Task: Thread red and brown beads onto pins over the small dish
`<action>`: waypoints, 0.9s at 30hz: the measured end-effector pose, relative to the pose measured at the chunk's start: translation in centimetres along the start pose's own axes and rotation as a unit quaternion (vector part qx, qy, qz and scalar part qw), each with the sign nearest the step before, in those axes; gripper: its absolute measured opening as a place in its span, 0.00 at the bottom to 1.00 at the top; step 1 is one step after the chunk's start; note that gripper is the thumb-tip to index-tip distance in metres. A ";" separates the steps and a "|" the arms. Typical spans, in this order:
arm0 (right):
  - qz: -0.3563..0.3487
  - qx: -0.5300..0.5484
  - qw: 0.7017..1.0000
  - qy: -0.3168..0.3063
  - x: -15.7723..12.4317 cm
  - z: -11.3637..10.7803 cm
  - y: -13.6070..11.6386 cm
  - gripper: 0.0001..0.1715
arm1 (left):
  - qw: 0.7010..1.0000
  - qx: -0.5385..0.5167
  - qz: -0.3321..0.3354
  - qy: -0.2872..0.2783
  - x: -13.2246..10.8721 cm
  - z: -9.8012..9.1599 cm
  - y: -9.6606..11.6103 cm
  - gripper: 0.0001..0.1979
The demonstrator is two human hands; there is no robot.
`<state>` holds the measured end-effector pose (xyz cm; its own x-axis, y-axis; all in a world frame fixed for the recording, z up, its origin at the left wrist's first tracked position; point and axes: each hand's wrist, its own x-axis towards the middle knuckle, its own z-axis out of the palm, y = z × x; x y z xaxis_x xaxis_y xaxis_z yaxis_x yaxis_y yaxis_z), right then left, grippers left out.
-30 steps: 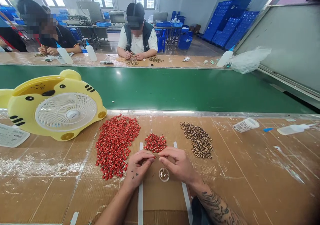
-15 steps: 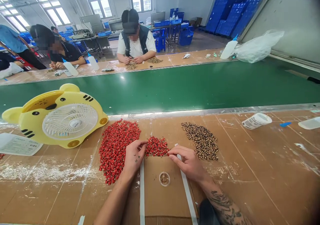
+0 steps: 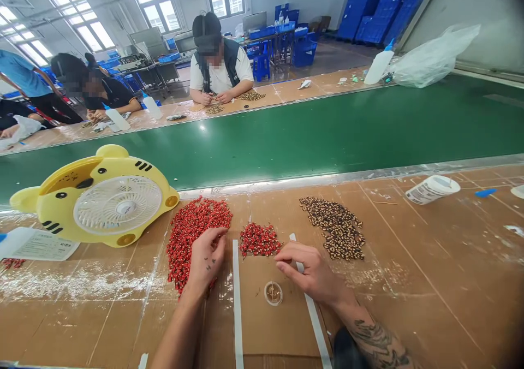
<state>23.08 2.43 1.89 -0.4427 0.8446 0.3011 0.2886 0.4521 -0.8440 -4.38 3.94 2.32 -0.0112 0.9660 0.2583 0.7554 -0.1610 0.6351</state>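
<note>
My left hand hovers at the right side of a large heap of small red beads or bead-like pieces, finger and thumb brought together. What it pinches, if anything, is too small to see. My right hand is by the lower right of a smaller red pile, thumb and forefinger close in a pinch, their contents not visible. Below that pile lies a cardboard sheet edged with white tape. On it stands a small clear cup with a thin stick in it. Dark-and-gold pieces lie heaped beyond my right hand.
A yellow animal-faced fan stands at left beside a white bottle. At right are a white tub and a toothpick. A green belt crosses beyond the table; co-workers sit on its far side.
My left hand has shifted left, from the small red pile to the large heap. My right hand has drawn slightly away from the small pile. The view has tilted a little.
</note>
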 end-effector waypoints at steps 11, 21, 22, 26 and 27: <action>0.059 -0.010 0.993 -0.098 -0.2 0.8 0.0 0.05 | 0.957 0.230 0.024 -0.174 -0.3 -3.3 -0.1 0.10; 0.075 0.005 0.989 -0.124 -0.1 0.7 -0.2 0.04 | 0.948 0.233 -0.025 -0.215 0.6 -2.2 0.5 0.09; 0.075 0.007 0.989 -0.126 -0.1 0.7 -0.1 0.04 | 0.949 0.230 -0.024 -0.215 0.5 -2.2 0.5 0.09; 0.086 0.018 0.989 -0.121 -0.3 0.8 0.1 0.03 | 0.975 0.126 -0.027 -0.181 -0.3 -2.1 0.5 0.12; 0.089 0.022 0.989 -0.119 -0.3 0.8 0.0 0.03 | 0.983 0.072 -0.032 -0.165 -0.5 -2.0 0.5 0.14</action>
<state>22.53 2.00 1.44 -0.5770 0.8159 0.0375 0.3456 0.2855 -0.8939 -5.29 2.99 3.99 0.1341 0.9900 -0.0440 0.8454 -0.0912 0.5263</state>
